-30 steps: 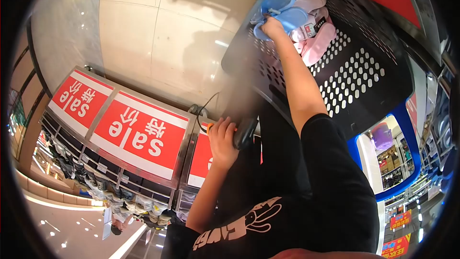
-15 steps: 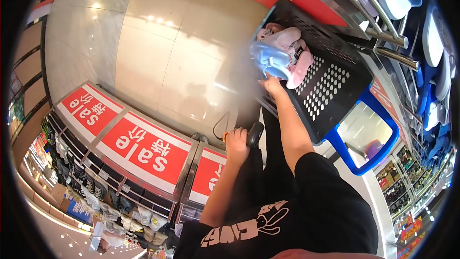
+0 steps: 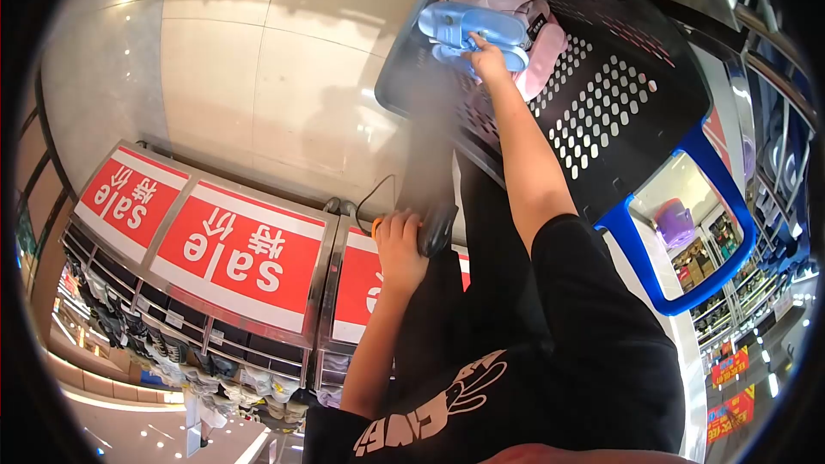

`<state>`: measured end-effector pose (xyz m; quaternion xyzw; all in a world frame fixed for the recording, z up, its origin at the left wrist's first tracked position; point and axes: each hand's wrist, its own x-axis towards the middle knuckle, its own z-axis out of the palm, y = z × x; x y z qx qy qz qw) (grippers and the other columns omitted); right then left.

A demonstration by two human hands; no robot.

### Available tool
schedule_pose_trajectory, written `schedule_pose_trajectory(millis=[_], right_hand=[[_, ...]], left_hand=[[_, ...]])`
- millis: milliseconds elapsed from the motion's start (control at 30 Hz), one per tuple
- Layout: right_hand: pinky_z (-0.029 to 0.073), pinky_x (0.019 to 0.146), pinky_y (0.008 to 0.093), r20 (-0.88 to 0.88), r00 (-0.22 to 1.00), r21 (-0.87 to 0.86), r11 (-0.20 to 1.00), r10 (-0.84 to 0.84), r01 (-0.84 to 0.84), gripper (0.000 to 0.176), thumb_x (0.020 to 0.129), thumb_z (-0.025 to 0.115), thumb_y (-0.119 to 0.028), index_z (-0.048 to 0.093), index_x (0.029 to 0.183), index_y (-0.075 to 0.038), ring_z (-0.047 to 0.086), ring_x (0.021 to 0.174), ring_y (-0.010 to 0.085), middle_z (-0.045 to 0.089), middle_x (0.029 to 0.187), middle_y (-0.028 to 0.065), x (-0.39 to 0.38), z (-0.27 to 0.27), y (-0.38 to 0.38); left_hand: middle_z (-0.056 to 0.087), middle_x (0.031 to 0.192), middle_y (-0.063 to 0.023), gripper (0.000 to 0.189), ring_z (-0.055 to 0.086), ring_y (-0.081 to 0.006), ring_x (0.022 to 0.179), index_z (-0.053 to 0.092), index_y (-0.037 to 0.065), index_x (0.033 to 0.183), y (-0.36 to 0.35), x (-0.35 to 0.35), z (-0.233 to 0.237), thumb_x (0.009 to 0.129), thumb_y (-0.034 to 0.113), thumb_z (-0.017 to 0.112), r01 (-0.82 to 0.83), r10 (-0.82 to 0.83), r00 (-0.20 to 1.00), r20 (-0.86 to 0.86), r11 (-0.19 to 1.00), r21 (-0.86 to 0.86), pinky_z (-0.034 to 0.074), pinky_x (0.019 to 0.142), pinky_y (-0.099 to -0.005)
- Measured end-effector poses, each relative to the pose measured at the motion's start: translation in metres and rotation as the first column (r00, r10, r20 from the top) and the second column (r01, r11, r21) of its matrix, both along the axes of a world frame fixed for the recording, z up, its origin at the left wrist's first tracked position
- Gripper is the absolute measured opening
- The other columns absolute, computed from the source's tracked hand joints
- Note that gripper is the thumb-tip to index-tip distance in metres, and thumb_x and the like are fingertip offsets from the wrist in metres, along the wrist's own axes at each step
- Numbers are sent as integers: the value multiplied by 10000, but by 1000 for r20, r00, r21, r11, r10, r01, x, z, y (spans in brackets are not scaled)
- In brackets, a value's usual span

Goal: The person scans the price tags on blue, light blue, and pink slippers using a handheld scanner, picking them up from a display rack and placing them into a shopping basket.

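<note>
My right hand reaches into a black perforated shopping basket, its fingers closed on a pair of light blue slippers. The slippers lie at the basket's far end, against several pink slippers. My left hand is wrapped round a dark, rounded object with an orange part. A thin dark cord loops beside it; what kind of object this is I cannot make out.
The basket's blue handle points towards me at the right. Red sale signs top a shoe rack on the left. Metal rails with slippers stand at the right. Pale floor tiles lie ahead.
The view has shifted, so the basket sits higher and nearer. The blue slippers, blurred before, now lie sharper against the pink ones, with my right hand still on them. My left hand keeps its hold.
</note>
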<state>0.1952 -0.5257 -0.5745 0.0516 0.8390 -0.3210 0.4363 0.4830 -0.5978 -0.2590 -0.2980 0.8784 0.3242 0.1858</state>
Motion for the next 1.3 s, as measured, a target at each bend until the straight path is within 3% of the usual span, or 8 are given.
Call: schedule_pose_trajectory(millis=[200, 333, 400, 700, 800, 900, 1133, 1300], right_hand=[[448, 930, 370, 83, 985, -41, 987, -150, 154, 495, 786, 747, -286, 658, 1186, -9, 611, 1034, 300, 676, 1098, 189, 34, -82, -12], [456, 910, 337, 51, 887, 48, 889, -458, 456, 428, 832, 759, -282, 676, 1113, 30, 640, 965, 251, 701, 1050, 167, 24, -24, -18], [426, 924, 330, 93, 851, -155, 837, -516, 525, 350, 893, 680, -243, 674, 1120, 24, 610, 980, 218, 696, 1040, 139, 17, -15, 7], [393, 1024, 385, 486, 688, -368, 587, -540, 721, 419, 985, 506, -250, 522, 1308, 17, 552, 1187, 235, 593, 1284, 102, -15, 317, 24], [391, 1035, 421, 522, 710, -437, 566, -473, 699, 428, 988, 501, -256, 507, 1319, 15, 544, 1197, 233, 578, 1304, 111, -7, 406, 26], [374, 1075, 436, 653, 680, -545, 416, -332, 727, 484, 998, 468, -269, 420, 1389, 13, 494, 1280, 288, 544, 1353, 148, -7, 498, 20], [423, 1046, 425, 646, 753, -686, 339, -124, 644, 469, 986, 505, -245, 441, 1358, 35, 564, 1203, 287, 582, 1292, 163, 3, 642, 30], [484, 969, 386, 532, 819, -759, 308, -214, 574, 388, 986, 527, -234, 535, 1255, 46, 615, 1113, 231, 628, 1216, 135, 15, 689, 23]], left_hand=[[592, 1177, -136, 389, 514, -362, 1152, 584, 33, 1099, -15, -7, 0, 716, 25, 649, -50, 50, 999, 2, 998, 33, 384, 983, -481], [588, 1173, -134, 417, 518, -356, 1123, 580, 35, 1104, -16, -6, 4, 694, 8, 647, -46, 45, 999, 15, 998, 47, 388, 970, -480], [588, 1169, -132, 427, 521, -353, 1112, 580, 36, 1106, -14, -9, 10, 686, 15, 654, -28, 27, 999, 23, 999, 38, 392, 962, -475], [601, 1161, -150, 429, 576, -366, 1030, 597, 30, 1134, -2, -27, 46, 750, 165, 736, -29, 17, 973, 231, 998, 49, 457, 898, -453], [643, 1146, -187, 446, 679, -320, 792, 591, -35, 1168, -23, -40, 109, 836, 242, 705, -658, 558, 733, 389, 436, 614, 564, 620, -354], [617, 1176, -191, 507, 679, -306, 931, 542, -63, 1235, -58, -66, 229, 841, 229, 670, -467, 761, 613, 214, 130, 874, 597, 612, -354], [352, 1461, -308, 689, 630, -403, 1001, 510, -82, 1308, -71, -81, 342, 776, 323, 677, 93, 887, 461, 5, -53, 994, 595, 748, -529], [424, 1393, -317, 608, 668, -362, 807, 574, -104, 1183, -105, -105, 356, 748, 297, 717, 126, 734, 674, -84, -3, 992, 560, 673, -477]])
